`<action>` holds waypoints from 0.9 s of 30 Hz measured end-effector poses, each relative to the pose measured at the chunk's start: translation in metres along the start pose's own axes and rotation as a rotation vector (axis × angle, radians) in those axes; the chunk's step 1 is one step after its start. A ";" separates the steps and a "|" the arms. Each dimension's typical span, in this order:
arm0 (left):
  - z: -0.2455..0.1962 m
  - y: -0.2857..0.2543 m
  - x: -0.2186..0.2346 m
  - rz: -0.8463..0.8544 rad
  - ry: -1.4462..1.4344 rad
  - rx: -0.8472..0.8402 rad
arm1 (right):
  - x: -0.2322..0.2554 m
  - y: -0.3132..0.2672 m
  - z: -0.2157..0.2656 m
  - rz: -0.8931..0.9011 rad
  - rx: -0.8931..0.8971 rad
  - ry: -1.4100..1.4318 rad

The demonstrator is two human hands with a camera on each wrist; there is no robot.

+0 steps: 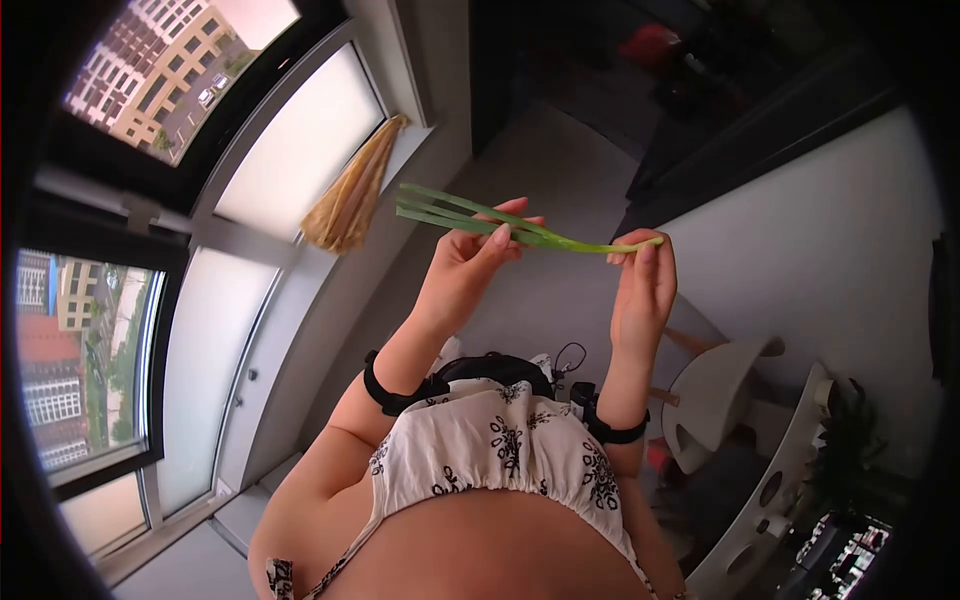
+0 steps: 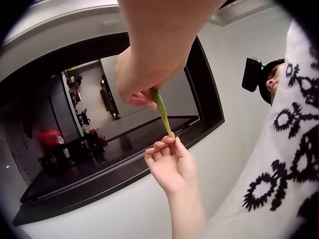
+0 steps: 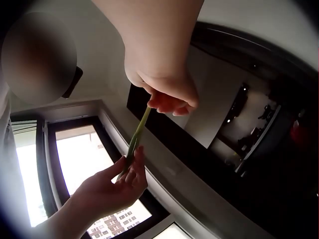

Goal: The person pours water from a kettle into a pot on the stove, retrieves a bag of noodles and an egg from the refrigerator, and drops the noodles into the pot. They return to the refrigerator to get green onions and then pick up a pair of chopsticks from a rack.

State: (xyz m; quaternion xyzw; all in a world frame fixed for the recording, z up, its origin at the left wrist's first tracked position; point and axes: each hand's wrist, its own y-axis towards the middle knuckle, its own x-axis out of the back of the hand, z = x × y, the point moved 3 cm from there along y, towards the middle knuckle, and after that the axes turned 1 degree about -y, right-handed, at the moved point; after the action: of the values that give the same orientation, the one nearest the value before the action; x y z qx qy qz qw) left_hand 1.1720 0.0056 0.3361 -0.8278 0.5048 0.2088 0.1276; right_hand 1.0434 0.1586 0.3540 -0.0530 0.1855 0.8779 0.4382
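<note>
A green onion (image 1: 575, 244) is stretched roughly level between both hands in front of the chest. My left hand (image 1: 468, 262) pinches it between thumb and fingers near where the stem splits, and its long green leaves extend past that hand to the left. At the pale, thin end, my right hand (image 1: 645, 285) holds the stem with thumb and fingertips. From the left wrist view, the bare stretch of stem (image 2: 163, 113) shows between the two hands. In the right wrist view, the left fingers partly hide the green part.
On the left are windows (image 1: 200, 380) with a sill, where a dried straw-coloured bundle (image 1: 350, 200) lies. A pale chair (image 1: 705, 405) stands at the lower right, beside a white table edge (image 1: 745, 540) and a plant (image 1: 850, 440). Dark furniture fills the back.
</note>
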 end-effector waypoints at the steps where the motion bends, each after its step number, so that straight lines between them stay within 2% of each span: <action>1: 0.005 0.025 -0.003 -0.002 -0.046 0.034 | 0.010 0.018 -0.005 -0.044 0.011 -0.039; 8: 0.024 0.203 0.005 0.134 0.076 0.090 | 0.055 0.146 -0.060 -0.234 -0.023 -0.083; 16: 0.021 0.404 -0.032 0.347 0.064 0.183 | 0.122 0.284 -0.097 -0.477 -0.049 -0.006; 18: 0.029 0.454 -0.043 0.386 0.054 0.128 | 0.142 0.319 -0.104 -0.503 -0.040 0.018; 22: 0.060 0.555 -0.056 0.352 0.028 0.145 | 0.196 0.400 -0.142 -0.432 -0.056 0.037; 25: 0.071 0.642 -0.071 0.294 0.051 0.104 | 0.243 0.484 -0.179 -0.338 -0.166 0.047; 27: 0.080 0.702 -0.076 0.226 0.070 0.070 | 0.269 0.545 -0.193 -0.210 -0.289 0.005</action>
State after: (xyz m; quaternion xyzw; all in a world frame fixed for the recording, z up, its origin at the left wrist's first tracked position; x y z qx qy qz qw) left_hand 0.4997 -0.2229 0.3010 -0.7674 0.6060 0.1752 0.1143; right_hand 0.4354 -0.0099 0.2589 -0.1364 0.0521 0.8448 0.5148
